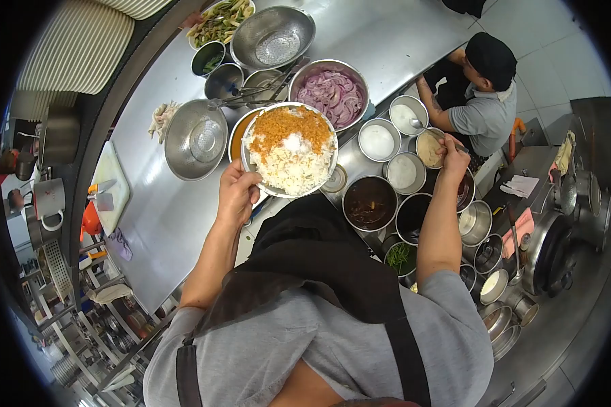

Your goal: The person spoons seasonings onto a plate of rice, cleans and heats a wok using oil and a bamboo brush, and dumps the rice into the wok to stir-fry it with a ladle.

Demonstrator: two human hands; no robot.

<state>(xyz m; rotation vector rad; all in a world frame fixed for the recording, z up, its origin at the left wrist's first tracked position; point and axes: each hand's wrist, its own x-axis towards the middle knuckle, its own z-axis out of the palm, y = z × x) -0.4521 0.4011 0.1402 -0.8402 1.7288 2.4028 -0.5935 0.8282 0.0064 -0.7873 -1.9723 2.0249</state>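
My left hand (pixel 239 192) grips the rim of a metal bowl (pixel 246 163) filled with white rice (pixel 292 169) and an orange crumbly topping (pixel 290 127), with a small white heap in the middle. Over at the right, my right hand (pixel 453 154) is closed on a spoon (pixel 433 129) above a tin of beige powder (pixel 428 149). Tins of white powder (pixel 379 141) stand beside it. Sliced purple onions (pixel 330 98) fill a large bowl behind the rice bowl.
Two perforated metal bowls (pixel 196 140) rest on the steel table (pixel 156 224). A cutting board with a knife (pixel 102 186) lies at the left. Dark sauce (pixel 370 203) fills a pot near my body. Another person (pixel 485 102) is low at the upper right, near the stove side.
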